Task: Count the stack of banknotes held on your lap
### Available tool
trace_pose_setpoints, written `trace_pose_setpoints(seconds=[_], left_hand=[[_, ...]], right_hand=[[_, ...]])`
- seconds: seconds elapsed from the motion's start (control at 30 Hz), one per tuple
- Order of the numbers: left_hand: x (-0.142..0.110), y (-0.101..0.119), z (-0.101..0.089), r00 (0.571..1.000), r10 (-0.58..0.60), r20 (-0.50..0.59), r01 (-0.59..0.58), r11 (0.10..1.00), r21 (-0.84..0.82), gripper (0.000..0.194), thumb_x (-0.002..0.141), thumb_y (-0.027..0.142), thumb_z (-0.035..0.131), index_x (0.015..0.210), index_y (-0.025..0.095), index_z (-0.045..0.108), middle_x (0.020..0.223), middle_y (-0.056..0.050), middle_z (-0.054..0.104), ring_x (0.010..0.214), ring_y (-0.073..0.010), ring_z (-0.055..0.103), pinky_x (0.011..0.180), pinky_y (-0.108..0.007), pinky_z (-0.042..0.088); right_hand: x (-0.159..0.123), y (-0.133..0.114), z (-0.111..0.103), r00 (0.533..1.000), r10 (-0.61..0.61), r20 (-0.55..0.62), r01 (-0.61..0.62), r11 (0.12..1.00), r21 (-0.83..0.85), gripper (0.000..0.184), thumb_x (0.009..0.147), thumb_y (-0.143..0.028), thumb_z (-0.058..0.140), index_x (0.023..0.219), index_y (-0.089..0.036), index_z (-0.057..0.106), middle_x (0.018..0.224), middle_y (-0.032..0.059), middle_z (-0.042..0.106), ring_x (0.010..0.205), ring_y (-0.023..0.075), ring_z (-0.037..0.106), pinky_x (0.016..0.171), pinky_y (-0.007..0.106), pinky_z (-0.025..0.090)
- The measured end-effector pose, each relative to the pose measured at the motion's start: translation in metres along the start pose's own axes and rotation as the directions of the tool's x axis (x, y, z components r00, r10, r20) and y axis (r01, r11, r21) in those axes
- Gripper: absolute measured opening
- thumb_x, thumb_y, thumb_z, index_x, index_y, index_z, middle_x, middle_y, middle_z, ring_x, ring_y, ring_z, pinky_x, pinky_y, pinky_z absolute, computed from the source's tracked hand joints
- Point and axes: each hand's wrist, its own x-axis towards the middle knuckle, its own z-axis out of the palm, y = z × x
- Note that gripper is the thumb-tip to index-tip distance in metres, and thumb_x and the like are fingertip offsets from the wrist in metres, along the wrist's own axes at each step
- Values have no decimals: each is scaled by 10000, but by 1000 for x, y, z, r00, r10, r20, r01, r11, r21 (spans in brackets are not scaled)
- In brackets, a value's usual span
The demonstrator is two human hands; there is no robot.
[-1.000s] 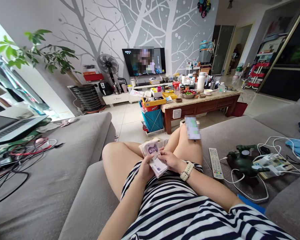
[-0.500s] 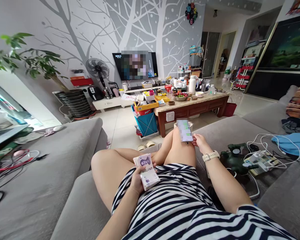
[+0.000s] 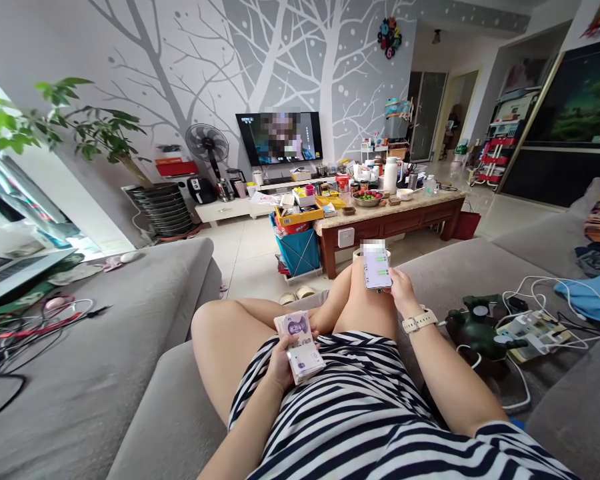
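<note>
A stack of purple banknotes (image 3: 307, 355), bent in the middle, lies in my left hand (image 3: 281, 365) over my lap. The thumb presses on its face, and fingertips show at the far edge. My right hand (image 3: 401, 292) is closed on the lower right edge of a smartphone (image 3: 377, 272) in front of my raised knee. Its lit screen, showing green message bubbles, faces me; the top part is blurred out. A pale watch (image 3: 420, 320) is on my right wrist. The fingers behind the phone are hidden.
A grey sofa (image 3: 145, 313) extends on both sides. Cables and a laptop (image 3: 20, 277) lie at left; a dark green device (image 3: 480, 330) and a power strip (image 3: 535, 333) at right. Ahead stand a cluttered coffee table (image 3: 400, 217) and a blue bin (image 3: 297, 252).
The view has shifted slightly, so the scene sits lower and further right. My right hand has closed further around the phone's lower right edge. The left hand keeps the banknotes.
</note>
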Motion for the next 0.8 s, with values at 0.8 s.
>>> trace_pose_setpoints(seconds=[0.8], left_hand=[[-7,3,11,987,-136,-88,111,963,-246,561,723,119,501,1281,60,501,954,-166,717,836,-316,698,833,-498,520]], right_hand=[[-172,-83,79,643,14,765,-430,834,346,793,628,-64,640,1333,-300,362,1165,53,627,836,191,654,554,258,559]])
